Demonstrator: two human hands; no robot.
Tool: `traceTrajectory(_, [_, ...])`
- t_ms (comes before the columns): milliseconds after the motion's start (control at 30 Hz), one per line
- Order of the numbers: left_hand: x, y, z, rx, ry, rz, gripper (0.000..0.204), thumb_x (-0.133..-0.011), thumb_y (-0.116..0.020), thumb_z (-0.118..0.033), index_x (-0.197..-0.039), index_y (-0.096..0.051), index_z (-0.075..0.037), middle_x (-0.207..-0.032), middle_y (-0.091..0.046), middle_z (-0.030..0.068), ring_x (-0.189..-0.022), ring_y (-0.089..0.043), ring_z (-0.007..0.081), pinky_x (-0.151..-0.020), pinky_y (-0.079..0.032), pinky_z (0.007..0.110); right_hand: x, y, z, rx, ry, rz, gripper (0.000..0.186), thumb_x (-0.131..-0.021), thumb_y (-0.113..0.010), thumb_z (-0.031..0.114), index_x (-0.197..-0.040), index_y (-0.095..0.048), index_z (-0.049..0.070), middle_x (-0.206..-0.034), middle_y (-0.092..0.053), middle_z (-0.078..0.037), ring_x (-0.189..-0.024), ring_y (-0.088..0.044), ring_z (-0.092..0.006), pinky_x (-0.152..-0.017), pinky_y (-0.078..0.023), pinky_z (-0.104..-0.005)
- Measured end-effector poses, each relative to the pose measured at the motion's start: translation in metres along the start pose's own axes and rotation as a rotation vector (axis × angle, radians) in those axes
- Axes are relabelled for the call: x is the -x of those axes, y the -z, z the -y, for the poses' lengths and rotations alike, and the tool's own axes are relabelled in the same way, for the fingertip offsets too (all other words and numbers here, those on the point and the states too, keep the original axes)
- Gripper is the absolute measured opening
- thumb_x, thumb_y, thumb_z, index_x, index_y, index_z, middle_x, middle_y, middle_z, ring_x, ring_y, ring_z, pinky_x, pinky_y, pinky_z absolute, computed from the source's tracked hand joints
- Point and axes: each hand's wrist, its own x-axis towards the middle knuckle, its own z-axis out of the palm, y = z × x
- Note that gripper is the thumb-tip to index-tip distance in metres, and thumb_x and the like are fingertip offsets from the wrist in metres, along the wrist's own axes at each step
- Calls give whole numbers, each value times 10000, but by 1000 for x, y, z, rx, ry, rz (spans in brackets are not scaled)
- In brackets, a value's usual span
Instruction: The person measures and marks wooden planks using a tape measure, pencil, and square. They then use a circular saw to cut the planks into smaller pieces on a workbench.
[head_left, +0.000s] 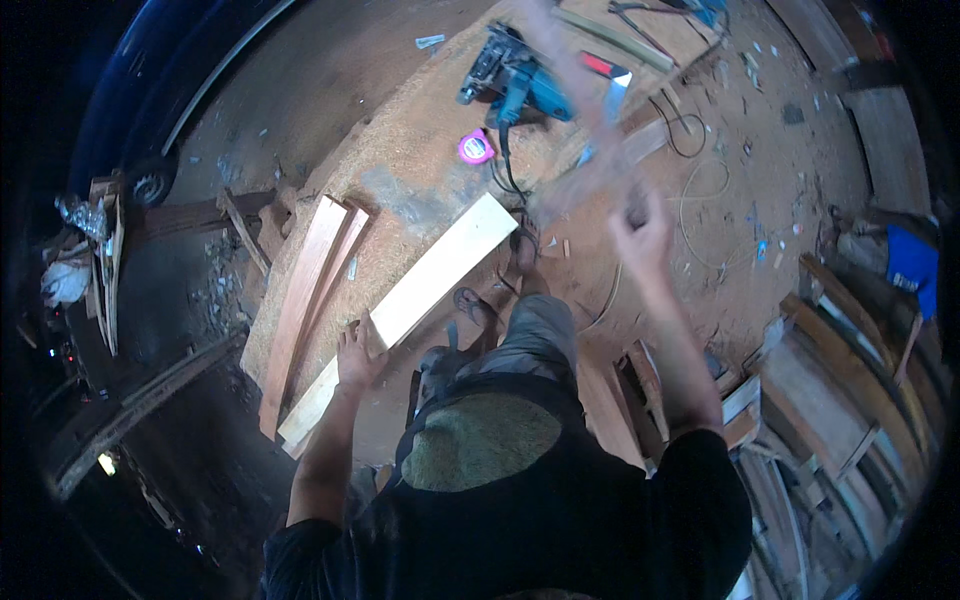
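The left hand (357,352) lay flat on top of the near end of the pale board (445,270), its fingers a little apart. That board sat on the dusty table (395,135), sloping from near left to far right. The right hand (640,232) was up in the air, well apart from the board and to the right of it. Its fingers were curled in, and it held a long strip (583,92) that reached to the far side. The strip was a blur, so I cannot tell what it was made of.

Two brown boards (303,310) lay side by side just left of the pale one. Past its far end were a pink tape (477,147) and a blue power tool (530,92) with a dark cord. A red handle (597,65) lay to the right of the tool. Far right, a blue cloth (912,268) hung by a pile of wood (820,385).
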Motion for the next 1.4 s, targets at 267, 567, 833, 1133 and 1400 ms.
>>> traceTrajectory(267, [-61, 8, -79, 376, -509, -354, 943, -883, -745, -464, -1576, -293, -10, -1408, -454, 327, -1302, -453, 484, -1119, -363, 562, 215, -115, -42, 184, 34, 236, 488, -887, -707, 155, -1354, -588, 76, -1100, -601, -203, -1034, -637, -442, -849, -529, -513])
traceTrajectory(567, [-79, 3, -95, 246, -576, -367, 1197, -677, -864, -584, -1586, -279, -72, -1463, -364, 393, -1361, -381, 546, -1148, -325, 596, 232, -190, -29, 249, -68, 382, 462, -941, -684, 243, -1357, -574, 77, -1211, -559, -209, -971, -646, -452, -841, -552, -525])
traceTrajectory(833, [-85, -7, -85, 366, -513, -412, 1190, -620, -864, -560, -1520, -330, 7, -1510, -390, 298, -1403, -383, 472, -1196, -280, 566, 88, -153, 15, 447, 359, 445, 350, -954, -656, 237, -1230, -658, 23, -1196, -589, -186, -1162, -585, -382, -985, -494, -509])
traceTrajectory(1133, [-86, -9, -85, 196, -535, -459, 1139, -704, -728, -742, -1526, -398, -26, -1527, -395, 293, -1430, -380, 456, -1228, -172, 634, -151, -262, 4, 1423, 428, 751, 263, -901, -626, 96, -1112, -755, 7, -1200, -713, -177, -1154, -666, -335, -952, -525, -483])
traceTrajectory(1400, [-85, 0, -83, 235, -507, -407, 1142, -737, -622, -831, -1554, -403, -63, -1524, -400, 274, -1415, -396, 441, -1194, -223, 615, -196, -245, 10, 1417, 299, 996, 291, -873, -628, 89, -1120, -739, -20, -1199, -723, -227, -1124, -716, -337, -918, -581, -441])
